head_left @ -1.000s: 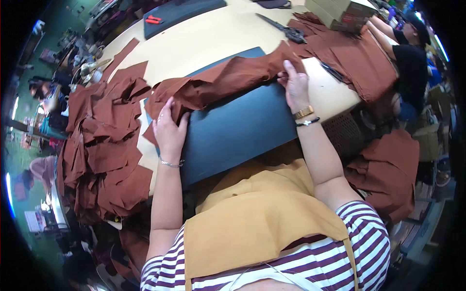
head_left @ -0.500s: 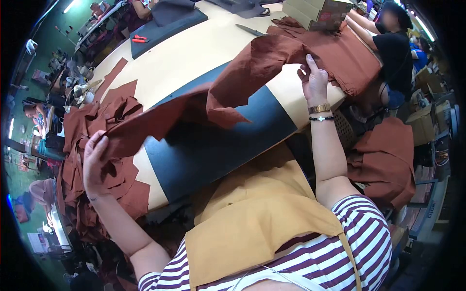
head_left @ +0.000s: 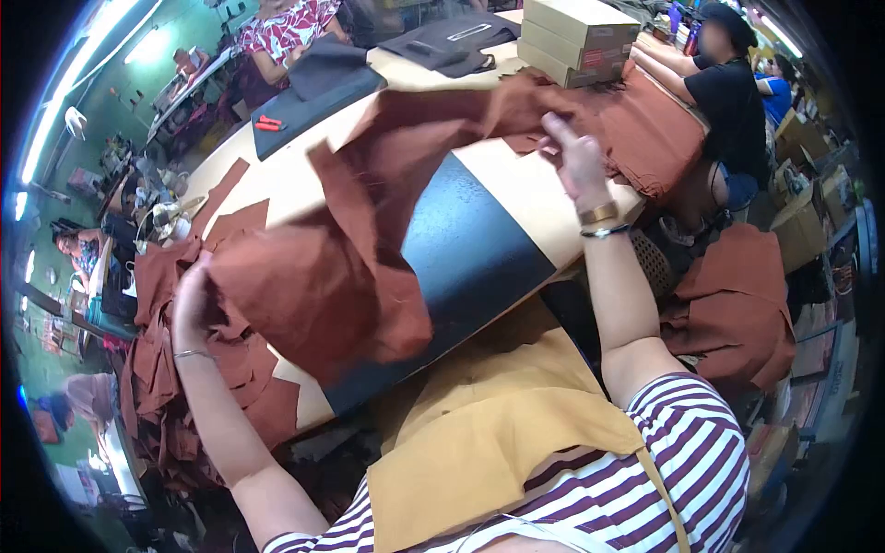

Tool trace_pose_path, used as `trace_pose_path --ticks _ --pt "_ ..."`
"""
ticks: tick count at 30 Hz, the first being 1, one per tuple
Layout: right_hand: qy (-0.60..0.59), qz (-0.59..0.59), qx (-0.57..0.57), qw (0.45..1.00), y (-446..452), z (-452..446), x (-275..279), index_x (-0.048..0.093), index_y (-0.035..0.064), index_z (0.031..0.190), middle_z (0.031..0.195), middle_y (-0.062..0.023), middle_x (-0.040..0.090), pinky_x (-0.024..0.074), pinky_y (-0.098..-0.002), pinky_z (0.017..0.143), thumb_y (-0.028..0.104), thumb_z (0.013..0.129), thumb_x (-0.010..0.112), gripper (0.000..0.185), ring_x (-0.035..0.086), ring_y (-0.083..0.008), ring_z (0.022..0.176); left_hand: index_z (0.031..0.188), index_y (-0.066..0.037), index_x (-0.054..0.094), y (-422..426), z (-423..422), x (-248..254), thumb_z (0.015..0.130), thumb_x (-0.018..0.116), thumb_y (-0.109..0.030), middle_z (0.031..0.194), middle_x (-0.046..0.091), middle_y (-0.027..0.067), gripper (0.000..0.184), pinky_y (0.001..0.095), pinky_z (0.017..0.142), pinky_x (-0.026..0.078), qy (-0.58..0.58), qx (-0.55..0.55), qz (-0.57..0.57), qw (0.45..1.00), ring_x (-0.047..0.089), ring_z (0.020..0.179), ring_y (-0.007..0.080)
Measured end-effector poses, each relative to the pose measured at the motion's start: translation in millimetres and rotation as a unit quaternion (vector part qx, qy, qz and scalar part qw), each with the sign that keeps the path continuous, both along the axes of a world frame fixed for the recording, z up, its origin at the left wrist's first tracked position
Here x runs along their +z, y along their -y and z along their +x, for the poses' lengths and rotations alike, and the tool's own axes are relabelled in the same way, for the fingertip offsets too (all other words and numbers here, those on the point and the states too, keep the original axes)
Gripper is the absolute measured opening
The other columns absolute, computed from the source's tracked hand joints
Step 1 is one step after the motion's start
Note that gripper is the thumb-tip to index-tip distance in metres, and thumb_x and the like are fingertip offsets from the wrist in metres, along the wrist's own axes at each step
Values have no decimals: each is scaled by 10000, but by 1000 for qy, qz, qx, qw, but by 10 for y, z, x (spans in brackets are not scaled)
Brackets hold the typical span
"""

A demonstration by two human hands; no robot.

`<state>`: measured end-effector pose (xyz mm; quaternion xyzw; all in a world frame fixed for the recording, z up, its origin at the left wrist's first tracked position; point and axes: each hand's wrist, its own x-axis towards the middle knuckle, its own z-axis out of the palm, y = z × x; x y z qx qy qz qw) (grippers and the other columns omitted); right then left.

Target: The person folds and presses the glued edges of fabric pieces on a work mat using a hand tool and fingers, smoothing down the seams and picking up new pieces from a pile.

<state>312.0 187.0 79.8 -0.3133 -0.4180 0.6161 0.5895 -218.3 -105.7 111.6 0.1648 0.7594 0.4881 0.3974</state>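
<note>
A long, ragged piece of reddish-brown leather (head_left: pixel 277 295) hangs in loose folds between my hands, above the table. My left hand (head_left: pixel 194 300), blurred by motion, is closed on its near left end, beside a heap of brown scraps (head_left: pixel 240 378). At its far right end my right hand (head_left: pixel 581 166) is closed on the edge; the fingertips are partly smeared. Beneath the leather lies a dark cutting mat (head_left: pixel 498 240), partly covered. A stack of brown leather (head_left: pixel 659 124) sits just beyond my right hand.
Cardboard boxes (head_left: pixel 576 41) stand at the back right, with a co-worker (head_left: pixel 728 101) beside the stack. A red cutter (head_left: pixel 268 123) rests on another dark mat (head_left: pixel 323 97). Black pieces (head_left: pixel 452 46) lie at the back. More brown leather (head_left: pixel 733 304) hangs at my right.
The leather has swung and spread out, its left part dropping toward me over the mat. My right hand has shifted slightly left and down; both hands keep their ends.
</note>
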Motion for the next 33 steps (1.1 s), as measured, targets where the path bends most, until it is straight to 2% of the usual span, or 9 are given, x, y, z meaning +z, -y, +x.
trace_pose_path --ticks 2,4,8,10,18,22,26,31,33 --pt "49 -19 38 998 5 -71 -270 681 59 910 808 -17 648 563 -283 616 179 899 708 123 642 -126 693 1073 -49 643 -103 -276 -832 992 535 -386 978 644 62 364 296 823 491 -259 -92 120 954 614 899 157" --pt "90 -27 49 994 53 -108 -462 671 45 898 824 -45 655 580 -304 634 200 911 697 157 663 -155 717 1189 12 601 -236 668 -609 991 515 -364 1139 652 184 434 396 932 470 -554 -29 86 828 624 1058 330" --pt "148 -56 26 987 39 -15 -725 649 32 897 827 -64 656 581 -304 641 226 917 691 200 675 -166 738 1011 -73 670 -339 1916 -559 880 654 -372 970 666 162 326 388 760 490 -589 -170 106 783 640 890 303" --pt "152 -65 31 986 65 44 -747 648 27 905 828 -62 657 574 -304 648 231 916 694 209 673 -164 736 1065 -83 650 -257 2540 -565 794 696 -527 1032 650 122 522 431 936 394 -579 -237 140 767 593 1023 313" --pt "203 -71 35 976 77 89 -845 657 17 921 830 -64 675 550 -293 658 259 907 707 248 660 -153 718 1325 -24 494 -212 3163 -688 789 699 -566 1152 594 167 789 435 916 452 -422 -327 142 834 571 1093 314" --pt "217 -37 35 975 161 6 -798 672 -2 868 810 -77 691 547 -270 666 280 907 707 286 665 -143 708 1510 -11 22 -477 3251 -859 918 662 -342 1275 491 214 932 323 844 498 -108 -230 169 952 592 1049 215" --pt "270 -5 45 962 201 -26 -759 692 -18 890 823 -89 704 547 -254 686 285 913 698 303 673 -132 726 1511 -53 -118 -634 3265 -804 923 654 -358 1311 463 198 1017 294 664 541 -25 -159 152 975 633 939 196" --pt "268 27 83 960 210 -32 -855 699 -9 1025 898 -60 712 551 -248 718 223 939 664 251 675 -121 752 1448 -117 399 -1075 2869 -878 858 399 -774 1243 557 15 883 310 849 422 123 -125 115 978 546 1045 106" --pt "233 33 123 964 259 -104 -780 694 -2 1066 930 -42 712 549 -244 737 188 947 650 229 674 -116 760 1341 -123 508 -1210 2846 -705 886 517 -668 1198 592 -9 710 301 831 433 196 -129 120 965 559 1011 101"
